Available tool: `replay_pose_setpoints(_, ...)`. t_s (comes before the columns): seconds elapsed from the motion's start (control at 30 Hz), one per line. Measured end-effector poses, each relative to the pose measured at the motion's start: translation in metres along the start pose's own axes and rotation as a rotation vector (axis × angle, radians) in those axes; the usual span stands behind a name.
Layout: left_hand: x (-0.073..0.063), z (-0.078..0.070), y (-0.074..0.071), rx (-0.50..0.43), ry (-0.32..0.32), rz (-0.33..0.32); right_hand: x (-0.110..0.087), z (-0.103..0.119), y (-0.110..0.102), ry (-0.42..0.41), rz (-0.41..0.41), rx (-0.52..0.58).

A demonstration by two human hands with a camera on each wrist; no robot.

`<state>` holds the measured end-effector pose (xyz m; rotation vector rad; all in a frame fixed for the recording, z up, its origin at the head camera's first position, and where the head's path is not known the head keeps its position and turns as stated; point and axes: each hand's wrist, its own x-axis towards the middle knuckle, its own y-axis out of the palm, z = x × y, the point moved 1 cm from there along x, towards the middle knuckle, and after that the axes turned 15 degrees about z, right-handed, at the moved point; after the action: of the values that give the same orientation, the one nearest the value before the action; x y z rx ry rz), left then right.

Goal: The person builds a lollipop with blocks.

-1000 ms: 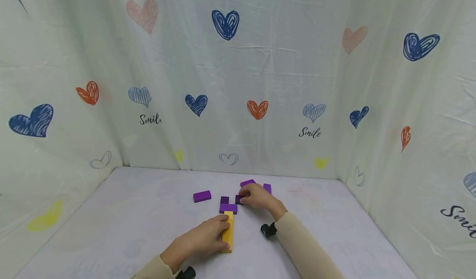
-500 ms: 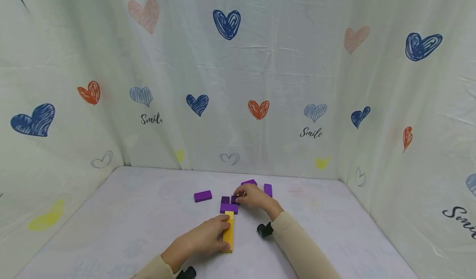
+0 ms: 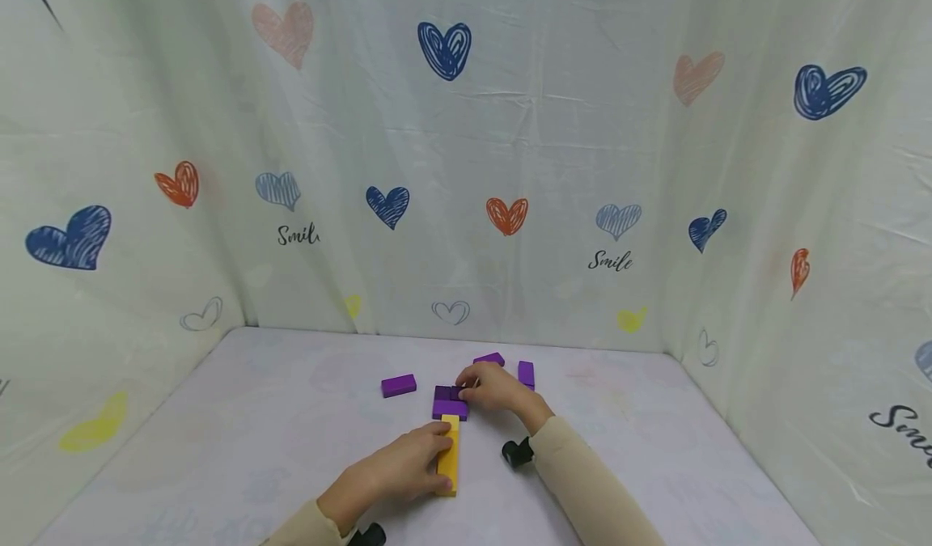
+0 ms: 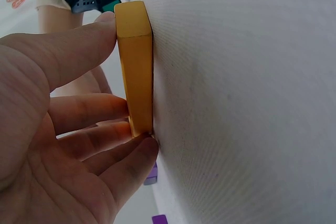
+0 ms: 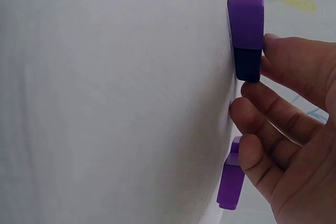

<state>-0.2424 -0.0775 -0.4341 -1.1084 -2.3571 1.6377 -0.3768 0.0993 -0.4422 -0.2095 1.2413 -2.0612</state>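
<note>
In the head view my left hand [image 3: 399, 461] lies along the left side of a long yellow block [image 3: 452, 461]. Its thumb holds the near end and its fingers the far part, as the left wrist view shows on the yellow block [image 4: 136, 72]. Crosswise at the yellow block's far end is a purple block [image 3: 450, 410]. Behind that sit two small dark purple blocks side by side, the left one [image 3: 442, 393] bare. My right hand [image 3: 497, 388] pinches the right dark block [image 5: 247, 65] between thumb and fingertips, against the purple block [image 5: 247, 19].
A loose purple block [image 3: 398, 386] lies to the left on the white table [image 3: 218, 449]. Beyond my right hand are two more purple blocks, one at the back [image 3: 489, 359] and one to the right [image 3: 526, 373]. A heart-printed curtain [image 3: 553, 150] surrounds the table's back and sides.
My right hand has slid the small dark block leftward, closing the gap to the other dark block. The left hand has stayed on the yellow block.
</note>
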Motion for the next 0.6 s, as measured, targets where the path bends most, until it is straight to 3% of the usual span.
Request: replay_pose_setpoints(0.6, 0.0016, -0.0006, -0.0003, -0.004, -0.012, 0.013, -0.0090, 0.0041, -0.0060, 0.001, 0.002, 0.002)
